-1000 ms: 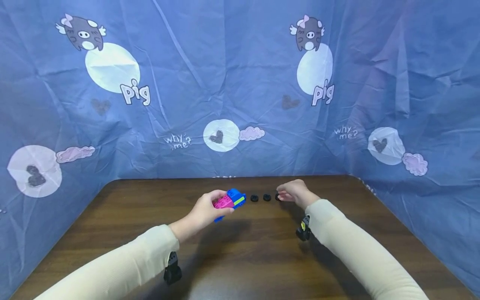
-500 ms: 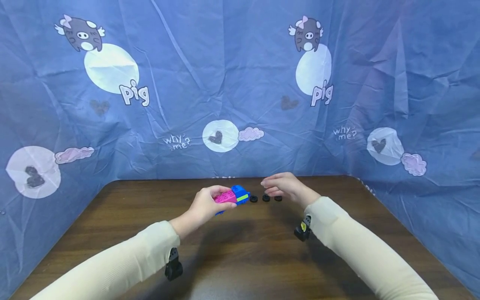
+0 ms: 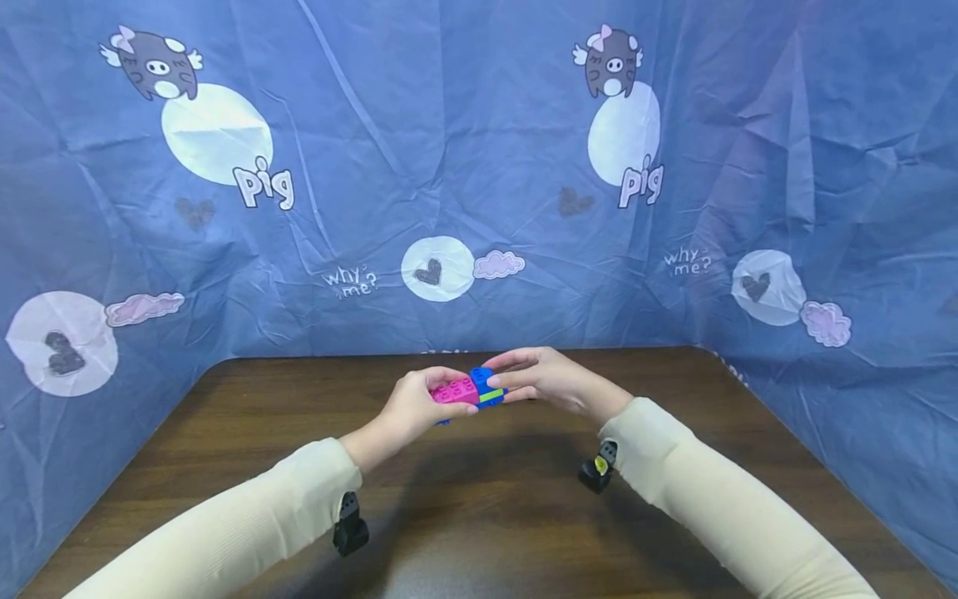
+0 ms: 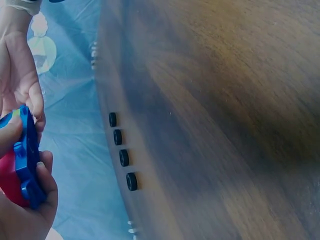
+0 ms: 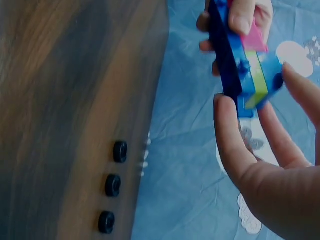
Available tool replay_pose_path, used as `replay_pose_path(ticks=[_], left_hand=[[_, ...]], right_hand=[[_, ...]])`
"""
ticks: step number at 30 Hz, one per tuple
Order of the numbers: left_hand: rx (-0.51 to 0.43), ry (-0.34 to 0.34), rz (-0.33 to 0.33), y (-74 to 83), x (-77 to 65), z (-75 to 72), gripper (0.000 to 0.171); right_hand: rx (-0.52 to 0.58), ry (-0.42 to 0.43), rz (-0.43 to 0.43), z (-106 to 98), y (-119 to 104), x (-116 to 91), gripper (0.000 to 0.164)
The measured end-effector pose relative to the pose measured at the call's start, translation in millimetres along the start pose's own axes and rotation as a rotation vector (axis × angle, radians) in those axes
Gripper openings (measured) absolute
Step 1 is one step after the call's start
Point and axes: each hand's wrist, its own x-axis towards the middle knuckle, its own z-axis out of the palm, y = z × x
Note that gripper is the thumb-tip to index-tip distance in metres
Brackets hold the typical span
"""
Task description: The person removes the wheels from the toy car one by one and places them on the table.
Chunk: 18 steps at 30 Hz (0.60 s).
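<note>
My left hand (image 3: pixel 407 408) grips a toy brick car (image 3: pixel 458 391) by its pink studded middle, thumb on the near side. The car has a blue base, a blue brick at the front end and a lime-green strip below that. My right hand (image 3: pixel 561 378) is at this front end. In the right wrist view its thumb (image 5: pixel 226 107) is at the blue base and a finger (image 5: pixel 300 87) at the blue brick (image 5: pixel 272 72), with the end between them. In the left wrist view, blue pegs (image 4: pixel 20 149) stick out along the base; no wheels show on them. The car is held above the table.
Several black toy wheels (image 4: pixel 124 157) stand in a row on the brown wooden table (image 3: pixel 479 516), near its far edge; my right hand largely hides them in the head view. A blue printed cloth (image 3: pixel 479 183) hangs behind and along both sides.
My right hand has moved left from over the black wheels to the car's front end. My left hand has brought the car slightly right and turned it more level.
</note>
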Motion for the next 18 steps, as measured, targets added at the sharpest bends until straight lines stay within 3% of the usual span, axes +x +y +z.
replay_pose_path(ticks=[10, 18], left_hand=[[-0.020, -0.035, 0.048, -7.9, -2.2, -5.1, 0.044], [-0.105, -0.016, 0.040, -16.5, -9.0, -13.5, 0.041]], right_hand=[[-0.095, 0.050, -0.030, 13.1, -1.7, -3.3, 0.042], [-0.071, 0.123, -0.035, 15.2, 1.4, -8.6, 0.044]])
